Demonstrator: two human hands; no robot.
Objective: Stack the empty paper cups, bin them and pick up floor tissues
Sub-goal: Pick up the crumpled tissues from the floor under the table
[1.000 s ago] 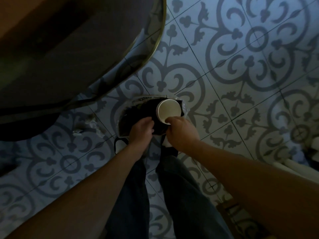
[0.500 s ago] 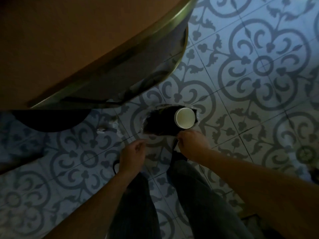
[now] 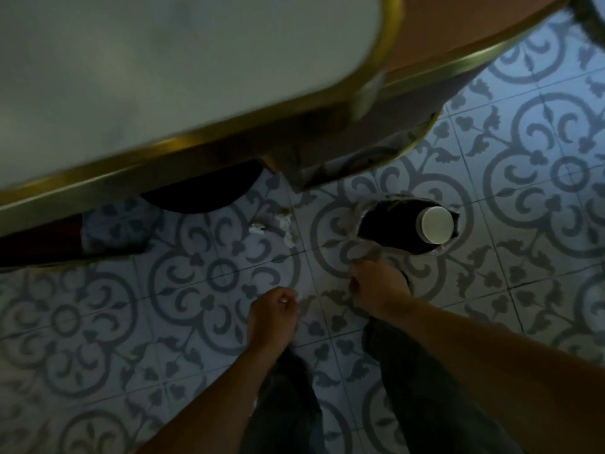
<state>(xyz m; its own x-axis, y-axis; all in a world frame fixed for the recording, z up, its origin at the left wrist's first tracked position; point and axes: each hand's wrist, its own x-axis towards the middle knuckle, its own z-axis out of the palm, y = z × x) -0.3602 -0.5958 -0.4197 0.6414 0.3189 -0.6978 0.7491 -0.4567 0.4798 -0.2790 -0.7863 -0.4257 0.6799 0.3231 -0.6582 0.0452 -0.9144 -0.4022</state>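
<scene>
A stack of white paper cups (image 3: pixel 436 225) stands in the small bin (image 3: pixel 386 224), which has a dark liner and sits on the patterned floor tiles. My right hand (image 3: pixel 376 286) is just below the bin's near-left rim, fingers curled. Its knuckles meet a loose fold of the clear liner (image 3: pixel 366 252), and I cannot tell whether it grips the fold. Further left and apart from the bin, my left hand (image 3: pixel 273 311) hangs over the floor, loosely closed with nothing in it. Crumpled white tissues (image 3: pixel 258 228) lie on the tiles left of the bin, near the table.
A gold-rimmed tabletop (image 3: pixel 196 149) overhangs the upper left, with a second rimmed table (image 3: pixel 458 65) behind it. A dark round table base (image 3: pixel 199 188) sits under the edge, close to the tissues. My legs in dark trousers (image 3: pixel 425 388) stand below the bin.
My right hand has let go of the cups, which now stand in the bin. Both hands have drawn back from the bin, the left moving further left. The view has shifted toward the table.
</scene>
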